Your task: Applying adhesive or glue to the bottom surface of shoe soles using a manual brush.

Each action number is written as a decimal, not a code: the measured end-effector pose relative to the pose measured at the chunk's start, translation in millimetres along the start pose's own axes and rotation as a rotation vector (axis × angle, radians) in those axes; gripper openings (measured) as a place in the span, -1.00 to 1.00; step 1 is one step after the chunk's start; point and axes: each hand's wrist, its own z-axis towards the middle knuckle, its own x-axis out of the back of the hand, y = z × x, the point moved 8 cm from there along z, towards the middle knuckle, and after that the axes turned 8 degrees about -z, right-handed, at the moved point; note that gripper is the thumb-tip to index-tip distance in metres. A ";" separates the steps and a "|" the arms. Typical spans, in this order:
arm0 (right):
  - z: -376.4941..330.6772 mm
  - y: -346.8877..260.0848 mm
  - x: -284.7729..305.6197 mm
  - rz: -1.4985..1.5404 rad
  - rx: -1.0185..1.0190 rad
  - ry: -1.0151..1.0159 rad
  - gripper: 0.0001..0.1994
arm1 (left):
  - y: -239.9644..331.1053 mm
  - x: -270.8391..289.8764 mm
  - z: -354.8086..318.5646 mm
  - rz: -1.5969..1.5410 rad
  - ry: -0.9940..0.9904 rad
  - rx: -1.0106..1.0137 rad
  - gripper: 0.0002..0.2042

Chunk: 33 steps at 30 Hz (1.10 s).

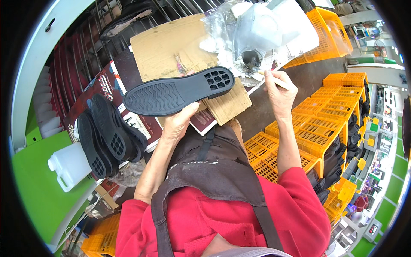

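Observation:
My left hand [177, 124] grips a black shoe sole [180, 91] from below, its wavy tread facing up and a honeycomb patch at the heel. In my right hand [280, 92] is a slim pale stick, probably a brush handle [281, 82], pinched in the fingers. Its far end points to the dark round mouth of a cloudy plastic container [259, 32]; whether it touches is too small to tell. Under the sole lies a stained cardboard sheet [171, 47]. More black soles [112, 126] lean together at the left.
A white plastic jug [70, 166] stands on a green surface [36, 180] at left. Metal bars [81, 55] run behind the cardboard. Yellow crates [319, 122], some holding black soles, line the right side, and another yellow crate [314, 43] stands beyond the container.

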 end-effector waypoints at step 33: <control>19.6 -46.9 -0.2 -0.474 0.515 -0.620 -0.79 | -4.5 18.3 1.2 0.075 0.017 0.025 -0.54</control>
